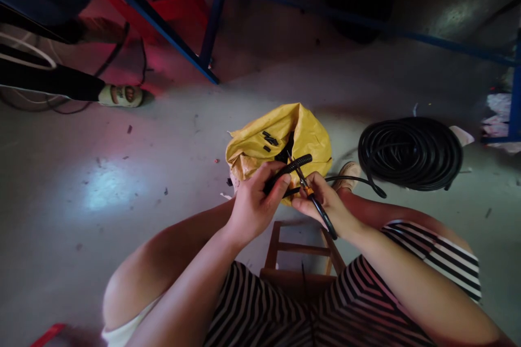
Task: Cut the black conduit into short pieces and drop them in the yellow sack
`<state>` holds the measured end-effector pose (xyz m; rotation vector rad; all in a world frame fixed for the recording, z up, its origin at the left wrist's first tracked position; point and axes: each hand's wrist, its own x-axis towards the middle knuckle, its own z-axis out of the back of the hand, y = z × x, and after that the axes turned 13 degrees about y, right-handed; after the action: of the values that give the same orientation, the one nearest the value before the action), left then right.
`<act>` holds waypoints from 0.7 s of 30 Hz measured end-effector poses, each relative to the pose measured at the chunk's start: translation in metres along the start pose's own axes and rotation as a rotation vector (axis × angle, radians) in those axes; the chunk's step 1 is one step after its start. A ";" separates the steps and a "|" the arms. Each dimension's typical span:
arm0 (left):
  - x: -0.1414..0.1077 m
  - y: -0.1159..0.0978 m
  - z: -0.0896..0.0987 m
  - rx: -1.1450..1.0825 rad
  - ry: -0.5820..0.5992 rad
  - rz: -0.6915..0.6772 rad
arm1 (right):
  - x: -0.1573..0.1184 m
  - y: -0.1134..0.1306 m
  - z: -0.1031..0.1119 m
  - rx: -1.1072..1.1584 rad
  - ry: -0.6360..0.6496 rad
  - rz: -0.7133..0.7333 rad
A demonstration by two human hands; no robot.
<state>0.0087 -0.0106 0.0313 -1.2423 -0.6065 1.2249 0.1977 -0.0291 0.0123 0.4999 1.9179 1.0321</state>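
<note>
My left hand (pixel 257 198) is closed around a black ribbed tube (pixel 302 163), whose free end points up and right past my fingers. My right hand (pixel 330 205) grips a pair of scissors (pixel 321 213) with black handles and an orange-yellow part near the pivot. Their blades cross the tube close to its free end; whether they are cutting into it I cannot tell. A black length of tubing (pixel 354 178) runs from between my hands to the right. Just beyond, a crumpled yellow bag (pixel 315 135) stands on the floor, with several short black pieces (pixel 269 138) on it.
A large coil of black tubing (pixel 411 154) lies on the floor at the right. Blue metal frame legs (pixel 215 16) and a red plastic stool (pixel 179 0) stand ahead. Another person's foot (pixel 121 96) rests at left, near loose cables. A wooden stool (pixel 303 249) is below my hands.
</note>
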 end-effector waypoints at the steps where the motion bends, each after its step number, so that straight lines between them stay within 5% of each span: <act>1: 0.000 0.000 0.000 0.003 -0.006 0.004 | 0.000 -0.001 0.000 -0.009 0.005 -0.001; 21: -0.001 0.000 0.002 0.073 0.053 0.035 | -0.001 -0.005 0.001 -0.088 -0.017 -0.017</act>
<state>0.0064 -0.0109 0.0318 -1.2254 -0.4988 1.2287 0.1994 -0.0324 0.0080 0.4400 1.8496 1.0929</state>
